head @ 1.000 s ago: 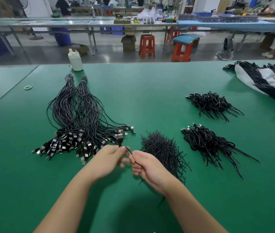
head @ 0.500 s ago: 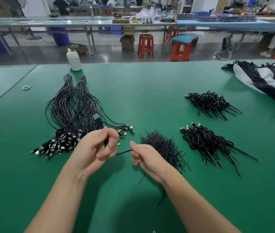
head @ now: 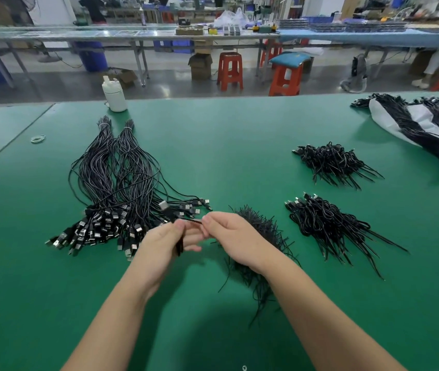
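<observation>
My left hand (head: 164, 243) grips a folded black USB cable (head: 171, 215) whose silver plug sticks up above the fingers. My right hand (head: 233, 236) pinches a thin black twist tie (head: 194, 221) that runs across to the cable. Both hands hover just above the green table (head: 240, 145). A big bundle of loose black USB cables (head: 116, 188) lies to the left, plugs toward me. A heap of black twist ties (head: 264, 236) lies under and behind my right hand, partly hidden by it.
Two piles of tied cables lie on the right, the nearer pile (head: 325, 226) and the farther pile (head: 333, 162). More bundles rest on white wrap (head: 414, 121) at the far right. A white bottle (head: 115, 96) and rubber bands (head: 38, 139) sit at the back left.
My left hand lifted the cable, folded it and brought it back toward the right hand. The right hand stayed on the tie, and the two hands are close together again.
</observation>
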`<state>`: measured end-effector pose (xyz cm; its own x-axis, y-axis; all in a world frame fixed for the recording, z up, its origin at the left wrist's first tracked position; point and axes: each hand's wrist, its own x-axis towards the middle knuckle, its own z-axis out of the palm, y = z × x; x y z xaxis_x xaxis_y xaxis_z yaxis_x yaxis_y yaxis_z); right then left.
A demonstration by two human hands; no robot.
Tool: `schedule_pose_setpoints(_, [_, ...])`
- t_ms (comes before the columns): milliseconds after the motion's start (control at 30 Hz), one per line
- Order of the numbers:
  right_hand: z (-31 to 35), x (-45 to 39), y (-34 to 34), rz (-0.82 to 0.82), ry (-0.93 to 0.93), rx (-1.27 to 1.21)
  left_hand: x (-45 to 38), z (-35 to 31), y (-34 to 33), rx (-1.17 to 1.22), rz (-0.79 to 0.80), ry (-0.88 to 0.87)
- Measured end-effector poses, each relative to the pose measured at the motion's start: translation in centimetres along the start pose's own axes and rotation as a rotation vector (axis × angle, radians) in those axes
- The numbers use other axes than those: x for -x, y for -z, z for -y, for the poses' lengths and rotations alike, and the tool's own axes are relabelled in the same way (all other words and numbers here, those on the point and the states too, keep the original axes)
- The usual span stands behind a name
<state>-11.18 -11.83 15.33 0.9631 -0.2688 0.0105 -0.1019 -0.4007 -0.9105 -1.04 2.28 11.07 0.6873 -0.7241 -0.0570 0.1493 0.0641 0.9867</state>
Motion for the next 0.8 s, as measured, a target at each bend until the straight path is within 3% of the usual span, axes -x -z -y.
schedule_pose_setpoints(200, [-0.7, 0.8, -1.6, 0.000, 0.001, 0.220, -0.6, -1.2, -2.2, 0.389, -0.094, -0.056])
schedule_pose_setpoints(300, [-1.0, 0.9, -1.8, -0.027, -0.063, 0.283, -0.2, -2.1, -3.5, 0.452, -0.079, -0.068])
schedule_pose_setpoints(433, [-1.1, 1.2, -1.5, -0.002, -0.107, 0.135, -0.1, -2.9, -3.6, 0.499, -0.072, -0.067])
schedule_pose_setpoints(600, [-1.3, 1.6, -1.6, 0.020, -0.052, -0.373, 0.0, -2.8, -3.8, 0.506, 0.007, -0.042])
schedule_pose_setpoints(700, [-1.4, 1.7, -1.6, -0.075, -0.032, -0.363, 0.0, -2.5, -4.1, 0.450, 0.104, -0.008])
schedule_pose_setpoints(800, [-1.7, 2.0, -1.2, -0.112, 0.010, -0.183, -0.1, -2.8, -3.4, 0.378, 0.203, 0.065])
